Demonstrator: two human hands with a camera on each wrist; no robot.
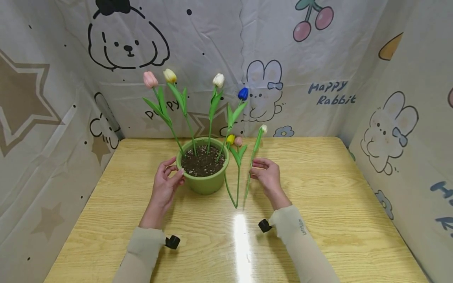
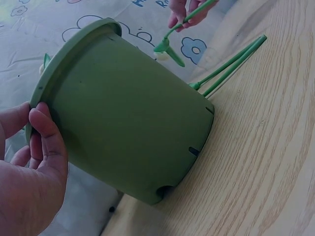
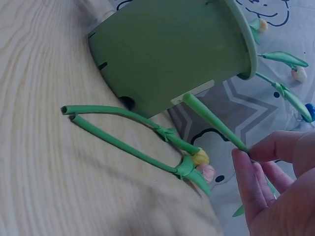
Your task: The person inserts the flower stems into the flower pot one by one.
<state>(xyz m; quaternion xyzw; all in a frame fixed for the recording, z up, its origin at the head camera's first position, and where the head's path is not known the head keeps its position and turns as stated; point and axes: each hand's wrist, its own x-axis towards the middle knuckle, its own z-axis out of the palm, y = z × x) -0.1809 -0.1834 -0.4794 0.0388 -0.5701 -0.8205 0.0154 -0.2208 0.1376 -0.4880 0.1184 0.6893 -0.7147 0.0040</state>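
Note:
A green flowerpot (image 1: pixel 205 184) full of dark soil (image 1: pixel 201 163) stands on the table. Pink (image 1: pixel 150 79), pale yellow (image 1: pixel 170 76), white (image 1: pixel 218 80) and blue (image 1: pixel 243 93) artificial tulips rise from the soil. My left hand (image 1: pixel 164 184) pinches the pot's rim on its left side, thumb and fingers on either side of the edge. To the right of the pot, my right hand (image 1: pixel 267 177) pinches the stem of a white tulip (image 1: pixel 257 143), held with its flower up. In the right wrist view its stem end (image 3: pixel 197 105) points towards the pot.
A yellow tulip (image 3: pixel 199 156) and a pink tulip (image 3: pixel 205 172) lie on the wooden table (image 1: pixel 318 204) just right of the pot, stem ends towards me. A printed cloth (image 1: pixel 212 35) hangs behind the table and along both sides.

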